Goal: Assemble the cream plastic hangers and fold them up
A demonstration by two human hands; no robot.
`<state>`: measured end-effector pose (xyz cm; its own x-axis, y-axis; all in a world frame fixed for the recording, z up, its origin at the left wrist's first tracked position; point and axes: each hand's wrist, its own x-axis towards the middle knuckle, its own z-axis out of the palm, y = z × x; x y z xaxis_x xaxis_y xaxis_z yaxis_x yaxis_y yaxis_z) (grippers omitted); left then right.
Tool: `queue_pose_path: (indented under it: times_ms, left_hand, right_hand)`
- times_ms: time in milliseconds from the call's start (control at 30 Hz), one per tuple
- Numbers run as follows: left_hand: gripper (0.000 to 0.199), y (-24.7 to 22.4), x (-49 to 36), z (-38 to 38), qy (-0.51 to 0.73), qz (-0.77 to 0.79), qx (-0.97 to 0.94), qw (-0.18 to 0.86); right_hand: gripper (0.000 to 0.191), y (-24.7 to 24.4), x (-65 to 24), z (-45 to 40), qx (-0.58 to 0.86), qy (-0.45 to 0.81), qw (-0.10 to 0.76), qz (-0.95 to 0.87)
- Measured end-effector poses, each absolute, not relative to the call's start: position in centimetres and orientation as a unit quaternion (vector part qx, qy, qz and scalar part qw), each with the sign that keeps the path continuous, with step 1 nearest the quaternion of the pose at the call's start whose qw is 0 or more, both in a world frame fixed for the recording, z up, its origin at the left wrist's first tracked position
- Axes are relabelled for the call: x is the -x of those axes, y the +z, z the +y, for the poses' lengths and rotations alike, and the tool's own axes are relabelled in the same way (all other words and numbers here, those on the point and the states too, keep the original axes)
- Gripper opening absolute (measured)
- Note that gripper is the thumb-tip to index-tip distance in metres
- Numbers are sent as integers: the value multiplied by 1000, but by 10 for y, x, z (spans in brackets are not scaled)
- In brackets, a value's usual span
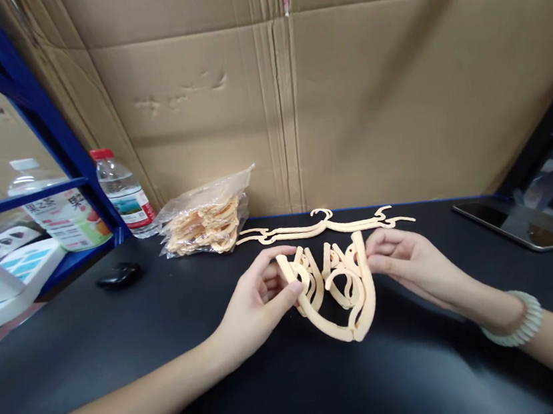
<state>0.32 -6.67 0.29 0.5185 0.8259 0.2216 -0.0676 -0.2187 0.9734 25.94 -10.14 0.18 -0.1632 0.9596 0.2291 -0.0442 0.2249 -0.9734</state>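
Observation:
A cream folding clothes hanger [327,327], partly folded into a V shape, is held up between my two hands. My left hand [260,295] pinches its left arm near the end, thumb in front. On the other side, my right hand [409,261] grips the right arm's upper end, with the fingers partly hidden behind it. Just behind lie two folded hangers, one on the left [320,290] and one on the right [336,292], both partly covered by the held one. Farther back, opened hangers [304,232] lie spread flat on the table.
A clear plastic bag of folded hangers [203,226] sits at the back left, beside a red-capped water bottle [127,198]. A black mouse [118,275] rests on the black table [172,341]. At the right lies a phone-like dark slab [510,224]. Cardboard [194,109] walls the back.

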Motion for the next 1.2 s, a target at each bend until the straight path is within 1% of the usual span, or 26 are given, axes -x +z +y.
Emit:
queue_pose_path:
  times_ms: [33,67,200,300,433,600,800,967,1200]
  left_hand:
    - [41,3,-4,-67,399,280,-669,561]
    - [41,2,-4,-68,398,277,-671,561]
    - [44,1,-4,-68,396,276,-685,546]
    - [47,1,-4,-68,402,278,-692,531]
    - [39,2,-5,-69,424,285,-682,524]
    - [28,6,-5,-73,411,272,-690,530]
    - [26,7,-5,-78,388,260,-714,521]
    - [22,6,-6,-77,374,287,-714,517]
    - [24,7,-8,-77,362,301,-697,540]
  right_hand:
    - [12,3,-259,-103,385,487,486,-615]
    - [12,4,-258,-104,375,493,453,-642]
    - [30,11,-254,-110,306,546,332,-706]
    - [40,13,-251,-114,264,586,290,-709]
    - [47,12,-251,-117,274,589,289,-703]
    - [55,12,-250,-118,302,559,297,-713]
    - [60,14,-247,-122,294,528,282,-745]
    - [61,20,-246,-123,285,514,263,-765]
    - [62,23,-246,-124,288,492,242,-785]
